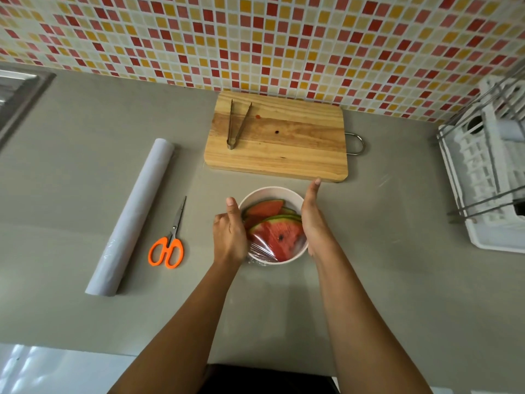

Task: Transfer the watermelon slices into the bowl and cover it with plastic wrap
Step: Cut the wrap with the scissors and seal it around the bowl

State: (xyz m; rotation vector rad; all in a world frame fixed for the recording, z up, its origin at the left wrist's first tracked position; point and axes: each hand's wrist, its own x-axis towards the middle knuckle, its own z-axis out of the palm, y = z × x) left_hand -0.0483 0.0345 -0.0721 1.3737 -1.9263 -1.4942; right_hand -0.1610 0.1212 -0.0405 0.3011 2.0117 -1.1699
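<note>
The white bowl (272, 189) stands mid-counter (99, 152), just in front of the cutting board (284, 143). It holds the watermelon slices (277, 237), with clear plastic wrap (262, 253) wrinkled over its near rim. The left hand (230, 231) curls round the bowl's left wall, thumb up, and the right hand (312, 217) presses straight, closed fingers against its right wall.

Place: you're in a home kitchen.
Far: mosaic tiles (284, 38) back your grey counter (85, 194).
Far left: steel sink (17, 92).
Right: dish rack (488, 180).
Far centre: wooden cutting board (284, 149).
</note>
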